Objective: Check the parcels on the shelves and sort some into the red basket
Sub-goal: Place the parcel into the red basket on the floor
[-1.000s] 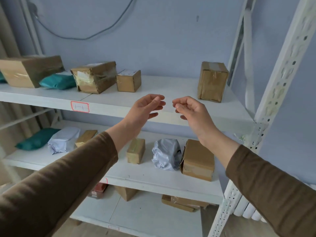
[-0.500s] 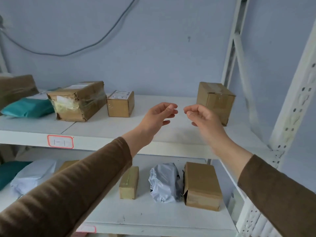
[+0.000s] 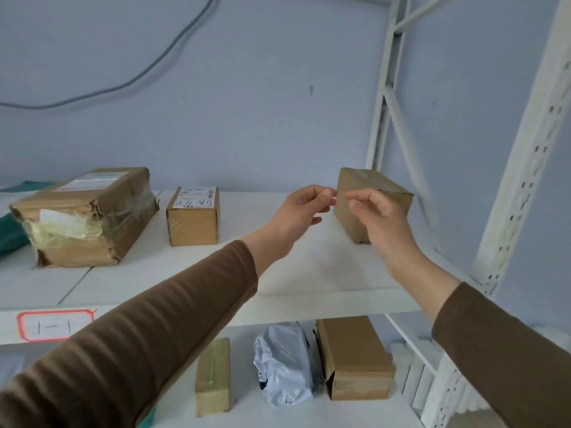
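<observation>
Cardboard parcel (image 3: 370, 193) behind both hands (untouched)

Person wears a plain brown long-sleeved ribbed knit top: left sleeve (image 3: 139, 344) and right sleeve (image 3: 506, 350) end above bare wrists. No rings, watch or gloves.

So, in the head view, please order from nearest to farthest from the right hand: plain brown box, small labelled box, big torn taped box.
From the right hand:
1. Plain brown box, just behind it.
2. Small labelled box, mid-shelf, leftward.
3. Big torn taped box, far left.
</observation>
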A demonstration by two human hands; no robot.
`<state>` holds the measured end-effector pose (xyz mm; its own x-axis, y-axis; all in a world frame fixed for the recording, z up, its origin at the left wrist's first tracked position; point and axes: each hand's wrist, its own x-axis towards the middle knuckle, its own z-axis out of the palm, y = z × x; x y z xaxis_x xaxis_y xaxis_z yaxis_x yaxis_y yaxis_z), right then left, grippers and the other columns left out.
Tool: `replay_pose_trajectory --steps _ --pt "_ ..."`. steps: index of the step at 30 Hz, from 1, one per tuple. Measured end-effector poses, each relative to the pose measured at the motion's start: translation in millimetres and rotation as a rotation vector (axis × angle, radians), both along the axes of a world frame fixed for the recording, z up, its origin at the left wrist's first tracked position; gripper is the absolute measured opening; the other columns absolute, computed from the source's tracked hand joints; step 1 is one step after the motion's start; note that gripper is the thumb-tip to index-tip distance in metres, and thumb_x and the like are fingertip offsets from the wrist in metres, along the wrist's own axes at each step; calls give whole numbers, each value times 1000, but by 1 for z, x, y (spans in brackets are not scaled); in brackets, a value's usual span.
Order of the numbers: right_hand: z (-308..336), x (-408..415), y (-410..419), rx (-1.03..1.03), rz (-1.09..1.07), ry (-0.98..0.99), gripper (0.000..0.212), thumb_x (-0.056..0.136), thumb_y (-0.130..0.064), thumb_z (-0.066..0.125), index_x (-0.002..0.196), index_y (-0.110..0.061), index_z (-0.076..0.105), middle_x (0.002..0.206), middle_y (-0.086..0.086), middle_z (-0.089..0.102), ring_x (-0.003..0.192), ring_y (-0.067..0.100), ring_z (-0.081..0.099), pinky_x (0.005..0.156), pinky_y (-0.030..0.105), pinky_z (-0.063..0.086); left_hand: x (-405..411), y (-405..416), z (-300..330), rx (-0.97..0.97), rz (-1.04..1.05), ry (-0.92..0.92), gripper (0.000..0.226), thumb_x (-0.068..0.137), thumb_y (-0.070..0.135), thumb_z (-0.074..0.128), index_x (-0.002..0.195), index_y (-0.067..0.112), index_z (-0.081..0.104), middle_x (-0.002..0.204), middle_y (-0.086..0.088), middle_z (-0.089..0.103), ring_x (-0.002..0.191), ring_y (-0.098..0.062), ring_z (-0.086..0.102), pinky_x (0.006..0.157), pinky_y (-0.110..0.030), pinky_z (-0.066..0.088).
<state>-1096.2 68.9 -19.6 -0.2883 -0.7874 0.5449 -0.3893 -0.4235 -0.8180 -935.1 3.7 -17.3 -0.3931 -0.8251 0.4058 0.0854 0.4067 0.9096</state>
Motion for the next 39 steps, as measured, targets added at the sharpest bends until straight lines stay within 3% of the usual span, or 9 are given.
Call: replay_pose_trajectory --steps 6,13,17,20,24,28,32,36,39 --pt "6 -8 -2 -12 -40 -34 19 101 -26 60 111 -37 72 120 -14 69 115 7 61 79 21 44 -16 -10 5 -6 -56 -26 30 108 32 54 127 12 68 121 5 67 118 -12 60 109 -35 47" --pt "13 -23 -6 -41 -112 -25 32 101 -24 60 131 -33 67 134 -18 61 124 4 55 91 16 41 -35 -15 13 35 -109 -63 33 108 33 54 131 12 65 122 13 65 105 8 56 105 -26 40" --pt "16 -32 -9 -34 -120 6 37 102 -19 59 137 -33 63 118 -42 49 108 -28 46 84 -3 33 -43 -17 17 56 -127 -69 28 108 34 54 133 25 62 132 15 61 118 5 54 105 -24 33" --pt "15 -38 -14 15 -139 39 41 102 -26 59 141 -39 58 161 -17 36 148 -2 32 116 20 26 -48 -20 17 66 -135 -92 47 107 38 55 151 24 51 157 7 49 147 -10 41 113 -26 29" --pt "13 -35 -15 33 -164 66 43 101 -31 60 143 -40 57 168 -9 27 156 9 21 126 40 21 -48 -23 14 86 -121 -134 59 105 46 57 159 28 41 166 3 39 156 -15 30 111 -26 27" --pt "12 -7 -22 -42 -115 221 50 103 -29 59 151 -33 47 162 -13 38 150 4 30 120 30 26 -22 -30 14 -182 197 -285 57 103 43 60 154 21 48 161 -3 42 151 -22 35 113 -29 31" --pt "6 48 -39 72 174 179 61 105 -29 57 159 -36 31 161 -14 39 145 1 38 118 31 32 47 -41 16 -417 586 -447 49 105 40 56 146 13 55 153 -8 52 150 -28 33 121 -38 24" --pt "-1 109 -59 251 370 48 65 106 -31 53 163 -32 22 164 -8 36 143 11 46 110 29 33 130 -49 16 -264 855 -474 53 108 45 45 151 15 50 156 -12 50 150 -34 35 124 -48 23" --pt "-12 147 -77 382 479 -16 68 106 -37 51 164 -27 18 168 -4 29 151 17 36 120 38 33 178 -58 9 31 858 -316 64 107 43 45 163 16 29 168 -12 33 155 -34 29 125 -50 26"
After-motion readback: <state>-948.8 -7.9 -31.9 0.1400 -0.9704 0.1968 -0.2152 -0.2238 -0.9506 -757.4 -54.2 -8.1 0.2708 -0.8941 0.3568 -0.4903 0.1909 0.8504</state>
